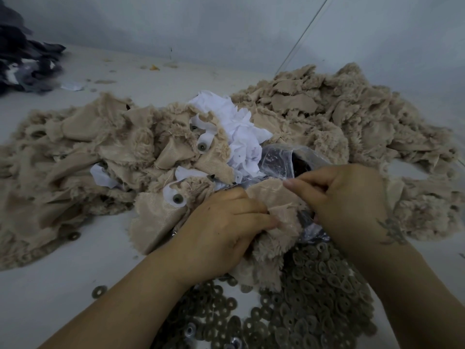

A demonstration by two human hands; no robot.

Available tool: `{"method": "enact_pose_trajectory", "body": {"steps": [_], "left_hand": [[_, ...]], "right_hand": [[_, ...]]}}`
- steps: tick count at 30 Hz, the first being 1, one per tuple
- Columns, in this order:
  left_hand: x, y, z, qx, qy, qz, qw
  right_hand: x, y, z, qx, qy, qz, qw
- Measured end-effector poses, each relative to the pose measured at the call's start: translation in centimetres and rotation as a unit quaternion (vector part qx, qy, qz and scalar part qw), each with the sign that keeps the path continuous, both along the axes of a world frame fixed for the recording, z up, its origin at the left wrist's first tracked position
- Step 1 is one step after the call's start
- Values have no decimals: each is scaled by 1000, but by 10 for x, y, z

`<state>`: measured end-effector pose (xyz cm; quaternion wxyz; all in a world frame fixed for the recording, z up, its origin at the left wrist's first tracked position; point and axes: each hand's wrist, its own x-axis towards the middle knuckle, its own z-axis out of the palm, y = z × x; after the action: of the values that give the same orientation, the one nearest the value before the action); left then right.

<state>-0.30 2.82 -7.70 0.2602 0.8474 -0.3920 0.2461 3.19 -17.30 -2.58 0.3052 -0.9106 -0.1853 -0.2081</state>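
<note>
**Small parts, loose grip: where this could slip**

The left hand [226, 227] has its fingers curled round the near edge of a beige plush piece [264, 195], which sits front and centre between both hands. The right hand [344, 205] pinches the piece's top edge between thumb and fingertips. The pile is soft and slippery, so a pull from one side alone could drag the piece out of the other hand's pinch. Whatever small fitting is being worked in could then drop among the grey washers [314, 285] heaped just below and be hard to find. The clear plastic bag [279, 159] lies touching the piece, and a tug might snag it and spill its dark contents.

The pale surface [75, 260] carries dark cloth [25, 59] at far left, then a beige plush heap [75, 152], a stray washer [99, 291], white scraps [239, 127], and a second beige heap [339, 117] at right. A plain grey wall [226, 21] stands behind.
</note>
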Motion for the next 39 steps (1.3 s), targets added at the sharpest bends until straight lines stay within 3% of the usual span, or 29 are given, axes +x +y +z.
{"method": "enact_pose_trajectory", "body": {"steps": [3, 11, 16, 19, 22, 32, 39], "left_hand": [[0, 0, 0, 4, 1, 5, 1000], [-2, -2, -1, -20, -2, 43, 999], [-3, 1, -1, -66, 22, 85, 994], [-3, 0, -1, -91, 16, 98, 991], [-4, -2, 1, -97, 12, 95, 991], [-6, -2, 1, -146, 59, 94, 983], [-6, -2, 2, -262, 89, 112, 954]], "right_hand": [[-2, 13, -17, 66, 45, 60, 995], [-6, 26, -23, 45, 155, 165, 973], [-4, 23, -22, 207, 171, 111, 957], [-4, 23, -24, 250, 147, 81, 954], [-8, 24, -27, 233, 80, 55, 968], [-12, 30, -33, 175, -12, 99, 979], [-11, 30, -28, 132, -73, 151, 977]]}}
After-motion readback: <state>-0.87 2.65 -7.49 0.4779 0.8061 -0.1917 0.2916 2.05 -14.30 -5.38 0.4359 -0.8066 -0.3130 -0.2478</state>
